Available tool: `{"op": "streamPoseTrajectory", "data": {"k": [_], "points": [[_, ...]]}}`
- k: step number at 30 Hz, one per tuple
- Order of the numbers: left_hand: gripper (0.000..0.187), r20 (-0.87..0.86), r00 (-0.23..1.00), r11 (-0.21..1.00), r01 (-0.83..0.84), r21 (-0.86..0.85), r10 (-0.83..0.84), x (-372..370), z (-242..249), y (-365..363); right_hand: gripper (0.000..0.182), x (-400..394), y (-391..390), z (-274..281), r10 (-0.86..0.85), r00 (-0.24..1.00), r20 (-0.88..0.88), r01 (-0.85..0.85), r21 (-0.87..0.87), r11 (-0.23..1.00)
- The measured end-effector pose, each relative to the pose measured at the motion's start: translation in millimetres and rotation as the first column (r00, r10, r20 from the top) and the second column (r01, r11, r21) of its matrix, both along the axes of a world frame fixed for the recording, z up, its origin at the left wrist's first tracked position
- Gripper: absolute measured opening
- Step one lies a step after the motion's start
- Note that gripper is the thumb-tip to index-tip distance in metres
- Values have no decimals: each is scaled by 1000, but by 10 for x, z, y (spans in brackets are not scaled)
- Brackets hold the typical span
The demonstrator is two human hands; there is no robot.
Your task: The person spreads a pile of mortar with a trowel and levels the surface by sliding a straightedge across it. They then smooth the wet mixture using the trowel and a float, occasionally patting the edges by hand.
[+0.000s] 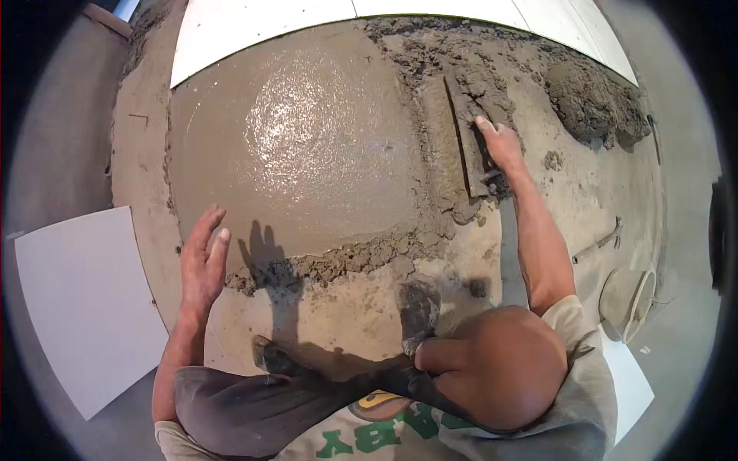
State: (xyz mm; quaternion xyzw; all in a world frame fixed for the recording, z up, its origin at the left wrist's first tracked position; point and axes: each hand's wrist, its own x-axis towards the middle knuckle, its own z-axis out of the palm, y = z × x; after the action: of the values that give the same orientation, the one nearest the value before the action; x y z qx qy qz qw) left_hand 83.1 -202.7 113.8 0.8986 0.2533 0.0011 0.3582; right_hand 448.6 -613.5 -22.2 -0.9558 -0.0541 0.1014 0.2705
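Wet, shiny mortar lies smoothed in a wide patch in front of me, with a rough, crumbly edge along its near and right sides. My right hand is closed on the handle of a long flat trowel, which rests at the right border of the patch against loose mortar. Above the near left corner of the patch hovers my left hand, empty, its fingers apart, casting a shadow on the mortar.
White tiles border the far side. A mortar heap sits at the far right. Nearer on the right are a hammer and a bucket. A loose white tile lies at the left. My boots stand near the mortar's edge.
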Motion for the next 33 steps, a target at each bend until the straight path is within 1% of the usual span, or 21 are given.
{"op": "streamPoseTrajectory", "data": {"k": [1,2,3,4,6,7,8,10,12,14,15,16,18,22,23,24,25,29,31,32,33], "points": [[35,-19,999,999,-30,-37,30,-76,-47,-2,63,-81,-21,13,2,1000,-7,-2,-7,1000],[35,-20,999,999,-30,-38,29,-138,-86,10,58,-238,58,207,-96,972,-214,137,183,974],[37,-71,997,1000,18,6,-17,-193,-112,31,54,-393,105,360,-148,893,-425,306,334,891],[40,-120,991,996,69,50,-62,-218,-117,44,48,-528,143,485,-145,836,-529,390,388,835],[40,-129,991,997,45,55,-38,-188,-116,41,44,-663,249,665,-5,840,-543,331,506,796],[40,-107,994,1000,21,12,-20,-164,-110,41,39,-671,330,738,57,844,-534,302,559,772],[40,-93,996,999,2,-33,-5,-143,-88,22,39,-652,371,764,56,842,-536,303,556,774],[40,-119,993,1000,19,9,-18,-80,-24,-52,38,-518,463,775,128,821,-556,264,568,780],[39,-135,990,998,56,36,-51,-42,13,-102,38,-377,550,722,130,805,-579,282,566,774],[38,-149,986,994,80,79,-68,-52,20,-119,39,-256,633,597,221,758,-614,256,591,765],[37,-149,987,994,80,76,-68,-63,6,-111,44,-165,715,494,231,757,-611,185,540,821],[37,-149,986,994,83,71,-71,-75,-15,-106,54,-108,833,430,172,791,-587,128,433,892],[36,-150,987,994,77,80,-65,-109,-75,-75,60,67,958,291,181,844,-505,57,420,906],[34,-103,993,989,73,132,-59,-9,-33,-66,63,341,1011,199,146,881,-450,70,429,901],[34,-97,994,988,70,138,-56,29,-15,-73,64,349,1009,225,47,904,-425,152,422,894],[34,-42,997,991,71,116,-66,51,13,-95,65,324,987,233,-54,912,-407,236,413,880],[33,11,997,993,74,93,-75,35,42,-106,65,328,913,238,-106,900,-423,287,391,874],[34,-53,995,982,94,165,-86,-131,72,-74,63,374,477,103,-173,899,-403,334,372,866],[36,-86,996,993,20,118,-10,-284,-18,9,54,241,382,117,-265,875,-404,451,485,750],[36,-84,996,993,21,120,-11,-304,-7,27,54,147,369,188,-265,876,-403,451,487,748],[38,-80,997,995,11,104,-3,-325,9,47,48,51,341,268,-223,836,-502,509,556,657]]}}
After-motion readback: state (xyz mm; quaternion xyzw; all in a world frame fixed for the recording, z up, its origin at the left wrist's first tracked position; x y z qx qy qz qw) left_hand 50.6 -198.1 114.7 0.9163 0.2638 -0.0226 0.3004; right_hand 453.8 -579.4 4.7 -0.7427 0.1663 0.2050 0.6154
